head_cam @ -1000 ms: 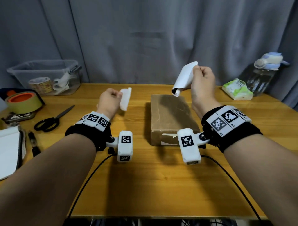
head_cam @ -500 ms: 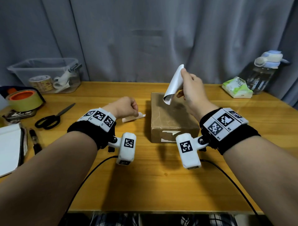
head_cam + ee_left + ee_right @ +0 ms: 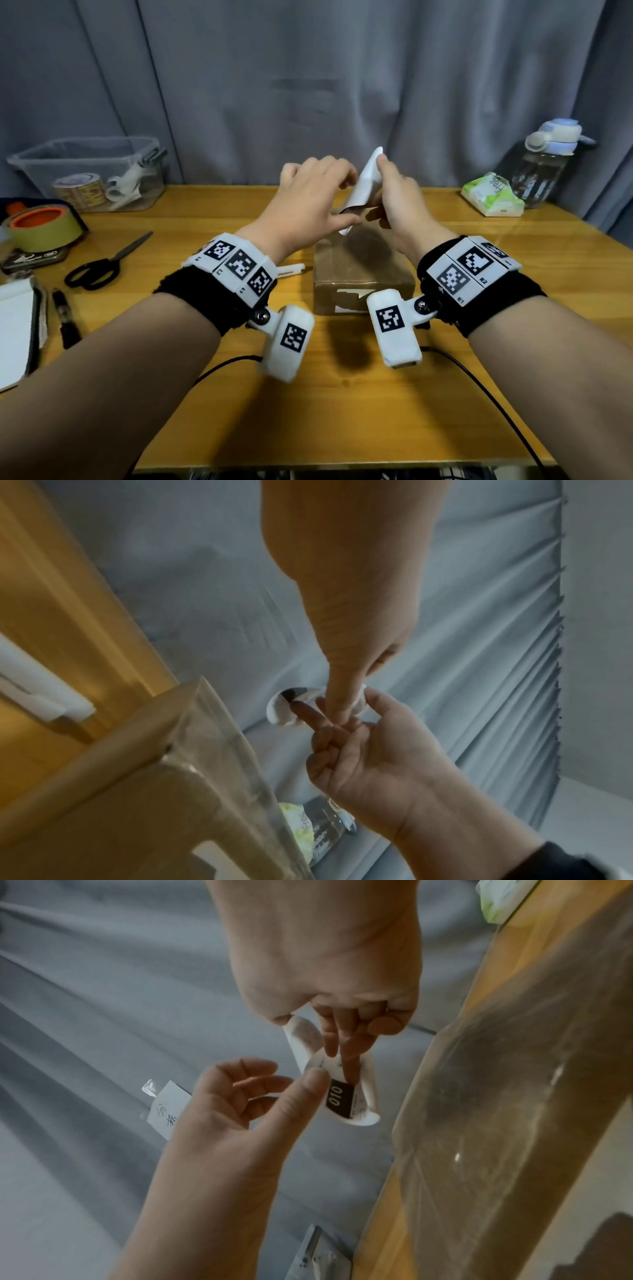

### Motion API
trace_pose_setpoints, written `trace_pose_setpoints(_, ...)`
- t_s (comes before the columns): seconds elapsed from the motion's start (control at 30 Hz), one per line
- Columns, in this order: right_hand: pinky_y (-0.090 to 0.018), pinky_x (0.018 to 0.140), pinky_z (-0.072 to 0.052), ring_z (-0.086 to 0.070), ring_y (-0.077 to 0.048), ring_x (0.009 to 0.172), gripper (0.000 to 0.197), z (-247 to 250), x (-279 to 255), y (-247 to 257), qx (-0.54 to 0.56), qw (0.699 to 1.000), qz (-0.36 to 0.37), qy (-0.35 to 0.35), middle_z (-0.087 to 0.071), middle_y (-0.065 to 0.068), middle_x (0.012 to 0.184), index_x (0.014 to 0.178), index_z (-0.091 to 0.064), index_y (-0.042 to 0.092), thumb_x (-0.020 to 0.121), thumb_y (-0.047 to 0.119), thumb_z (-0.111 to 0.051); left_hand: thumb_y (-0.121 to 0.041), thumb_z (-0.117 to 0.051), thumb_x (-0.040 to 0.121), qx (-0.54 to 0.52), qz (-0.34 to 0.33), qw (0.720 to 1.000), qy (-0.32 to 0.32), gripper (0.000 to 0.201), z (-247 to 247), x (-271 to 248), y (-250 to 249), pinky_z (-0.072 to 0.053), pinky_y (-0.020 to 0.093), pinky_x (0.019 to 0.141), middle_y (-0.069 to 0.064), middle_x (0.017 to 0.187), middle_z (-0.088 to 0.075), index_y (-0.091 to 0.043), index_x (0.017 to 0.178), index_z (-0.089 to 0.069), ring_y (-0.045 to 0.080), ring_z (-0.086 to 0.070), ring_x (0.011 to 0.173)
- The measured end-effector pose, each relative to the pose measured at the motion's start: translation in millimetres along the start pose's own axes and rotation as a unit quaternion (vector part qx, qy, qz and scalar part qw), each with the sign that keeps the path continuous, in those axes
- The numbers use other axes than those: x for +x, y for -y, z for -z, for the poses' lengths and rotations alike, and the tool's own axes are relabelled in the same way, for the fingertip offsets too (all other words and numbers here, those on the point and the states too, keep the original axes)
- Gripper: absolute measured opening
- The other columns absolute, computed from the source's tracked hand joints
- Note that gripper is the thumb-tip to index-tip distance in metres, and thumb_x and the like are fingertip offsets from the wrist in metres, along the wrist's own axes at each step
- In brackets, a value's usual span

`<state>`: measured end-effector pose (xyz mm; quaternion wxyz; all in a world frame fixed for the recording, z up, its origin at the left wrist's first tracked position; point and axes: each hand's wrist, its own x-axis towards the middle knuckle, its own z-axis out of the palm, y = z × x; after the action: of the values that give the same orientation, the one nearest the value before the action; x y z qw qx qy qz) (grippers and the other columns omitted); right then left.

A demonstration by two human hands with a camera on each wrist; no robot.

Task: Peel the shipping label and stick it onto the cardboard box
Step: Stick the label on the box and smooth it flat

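The brown cardboard box (image 3: 363, 270) lies flat at the table's middle, taped over with clear tape (image 3: 514, 1096). Above its far end my right hand (image 3: 378, 164) pinches the top of the curled white shipping label (image 3: 364, 185), whose printed side carries a black "010" block (image 3: 337, 1099). My left hand (image 3: 349, 202) has come up beside it. Its thumb (image 3: 313, 1077) touches the label's lower edge while the other fingers curl loosely behind. The peeled white backing strip (image 3: 291, 270) lies on the table just left of the box.
A clear bin (image 3: 92, 171) with tape rolls stands back left, with a yellow tape roll (image 3: 44, 229), scissors (image 3: 102, 267), pen (image 3: 65, 315) and notebook (image 3: 17, 329) along the left. A tissue pack (image 3: 493, 195) and water bottle (image 3: 548, 157) stand back right.
My left hand laid the backing strip down beside the box, then rose to the label. My right hand brought the label lower and nearer the box's middle.
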<state>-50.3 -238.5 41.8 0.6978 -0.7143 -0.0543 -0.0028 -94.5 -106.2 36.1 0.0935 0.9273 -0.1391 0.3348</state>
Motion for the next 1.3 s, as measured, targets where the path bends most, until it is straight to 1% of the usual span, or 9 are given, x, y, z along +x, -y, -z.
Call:
trace_pose_setpoints(0.27,-0.008,0.03,-0.032,-0.052,-0.005,0.031,0.048,10.3,6.0,4.9,0.013,1.0,-0.025,0.015,-0.066,-0.011,0.075,0.088,-0.059,0.01,0.094,0.05,-0.033,-0.034,-0.049,0.088,0.045,-0.002,0.998,-0.053,0.019,-6.6,10.0,-4.6,-0.02,0.029,0.082,-0.007,0.098,-0.063,-0.022,0.1,-0.057,0.019,-0.053,0.097)
trace_pose_setpoints(0.43,-0.011,0.033,-0.029,-0.046,-0.008,0.033,0.045,18.3,14.5,2.5,-0.03,0.997,-0.043,0.051,-0.067,-0.007,0.075,0.088,-0.06,0.013,0.091,0.051,-0.036,-0.029,-0.053,0.088,-0.086,0.144,0.985,-0.046,0.01,-7.6,13.6,0.3,-0.03,0.032,0.093,-0.013,0.078,-0.059,-0.025,0.088,-0.062,0.016,-0.059,0.092)
trace_pose_setpoints(0.53,-0.016,0.042,-0.034,-0.044,-0.008,0.047,0.048,24.4,17.0,3.7,-0.113,0.989,-0.011,0.096,-0.062,0.003,0.068,0.075,-0.064,0.017,0.09,0.056,-0.039,-0.021,-0.059,0.084,-0.228,0.241,0.943,-0.031,0.007,-9.6,20.4,9.9,-0.046,0.034,0.086,-0.008,0.069,-0.061,-0.021,0.078,-0.062,0.019,-0.061,0.079)
trace_pose_setpoints(0.63,-0.006,0.049,-0.037,-0.047,0.002,0.054,0.028,31.9,20.2,1.1,-0.223,0.956,0.099,0.164,-0.059,0.005,0.073,0.087,-0.068,0.011,0.084,0.039,-0.064,-0.01,-0.062,0.083,-0.33,0.302,0.894,-0.016,0.013,-13.3,26.9,19.2,-0.046,0.025,0.067,0.007,0.07,-0.062,-0.013,0.071,-0.065,0.014,-0.053,0.062)
trace_pose_setpoints(0.77,-0.004,0.052,-0.038,-0.048,-0.002,0.058,0.019,39.3,24.0,-5.0,-0.357,0.892,0.149,0.233,-0.058,0.002,0.078,0.093,-0.069,0.006,0.077,0.012,-0.074,-0.009,-0.063,0.085,-0.421,0.364,0.83,0.036,0.02,-27.2,28.1,30.4,-0.048,0.012,0.053,-0.005,0.047,-0.063,-0.009,0.065,-0.063,-0.001,-0.052,0.039)
trace_pose_setpoints(0.97,-0.035,0.08,-0.049,-0.06,-0.021,0.086,0.016,44.0,19.6,-20.6,-0.434,0.83,0.209,0.282,-0.067,-0.003,0.087,0.072,-0.063,0.025,0.073,0.013,-0.074,-0.011,-0.065,0.084,-0.393,0.341,0.844,0.131,0.016,-49.6,17.2,34.7,-0.044,0.012,0.059,-0.003,0.068,-0.061,-0.016,0.069,-0.063,0.006,-0.051,0.06)
trace_pose_setpoints(1.03,-0.035,0.079,-0.049,-0.061,-0.022,0.085,0.014,44.7,17.7,-25.0,-0.42,0.838,0.202,0.285,-0.07,-0.009,0.089,0.073,-0.064,0.02,0.074,0.008,-0.071,-0.008,-0.067,0.082,-0.402,0.336,0.842,0.131,0.015,-53.3,13.7,34.8,-0.043,0.013,0.066,-0.003,0.07,-0.061,-0.016,0.07,-0.064,0.005,-0.053,0.064)
trace_pose_setpoints(1.13,-0.027,0.069,-0.047,-0.055,-0.012,0.072,0.006,42.9,14.0,-29.0,-0.39,0.855,0.183,0.288,-0.068,-0.009,0.084,0.081,-0.068,0.008,0.077,0.004,-0.068,-0.004,-0.069,0.08,-0.406,0.333,0.842,0.12,0.015,-54.9,10.7,35.0,-0.043,0.002,0.056,-0.003,0.071,-0.061,-0.016,0.072,-0.064,0.004,-0.053,0.065)
trace_pose_setpoints(1.3,-0.029,0.066,-0.048,-0.053,-0.004,0.065,0.014,38.8,13.3,-34.4,-0.379,0.861,0.186,0.285,-0.067,-0.005,0.082,0.077,-0.064,0.02,0.077,0.007,-0.069,-0.004,-0.068,0.08,-0.396,0.335,0.846,0.121,0.016,-55.5,6.8,36.9,-0.042,-0.001,0.05,-0.003,0.071,-0.061,-0.015,0.069,-0.063,0.004,-0.054,0.065)
